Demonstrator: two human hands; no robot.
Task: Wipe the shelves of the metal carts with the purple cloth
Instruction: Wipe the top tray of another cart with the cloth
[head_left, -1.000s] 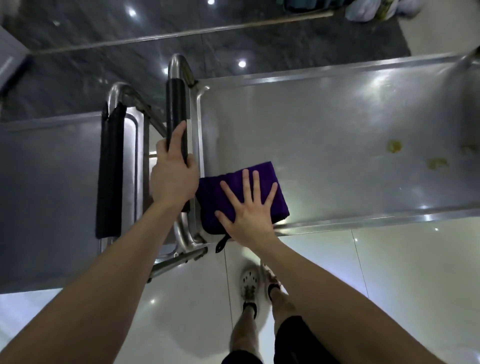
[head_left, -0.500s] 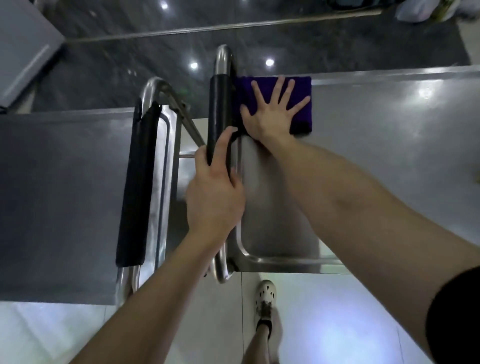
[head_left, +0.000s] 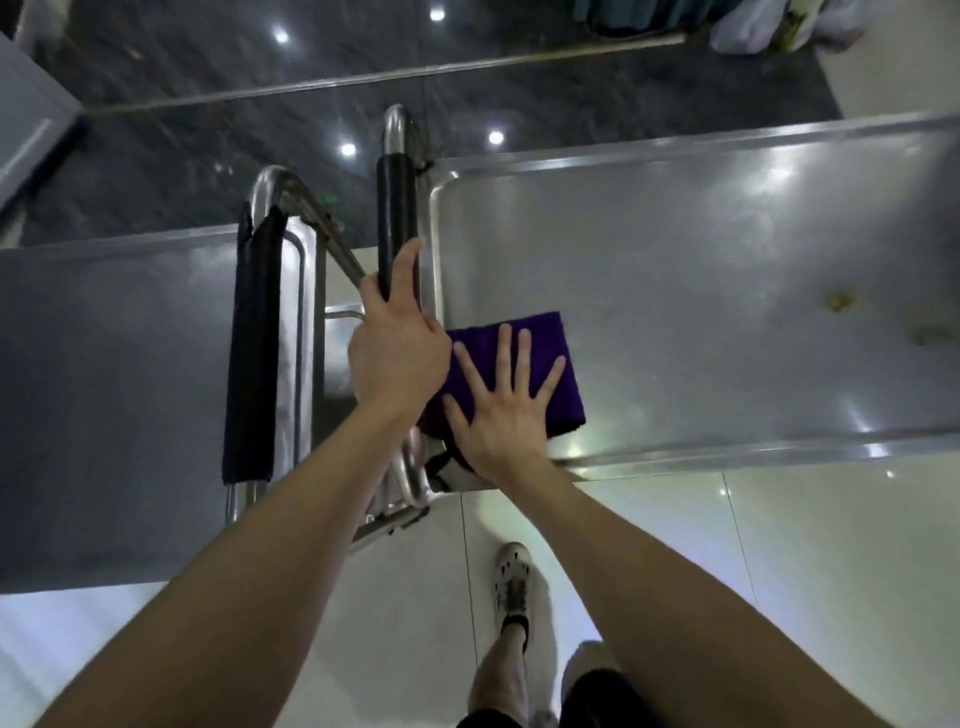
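A folded purple cloth (head_left: 540, 345) lies on the near left corner of the right metal cart's top shelf (head_left: 701, 291). My right hand (head_left: 501, 410) presses flat on the cloth with fingers spread. My left hand (head_left: 397, 348) grips the black-padded handle (head_left: 397, 208) of that cart. A second metal cart (head_left: 114, 379) stands to the left, its own black-padded handle (head_left: 254, 343) facing the first. Yellowish stains (head_left: 839, 300) mark the right cart's shelf farther right.
The carts stand on a glossy pale tile floor (head_left: 779, 545); dark marble floor (head_left: 208, 140) lies beyond. My feet in light shoes (head_left: 511, 577) are below the cart's near edge. Bags (head_left: 753, 26) sit at the far top right. A grey cabinet corner (head_left: 26, 124) is at the left.
My right hand has pulled the cloth back from the shelf's far left corner to the near left corner. My left hand stays on the handle.
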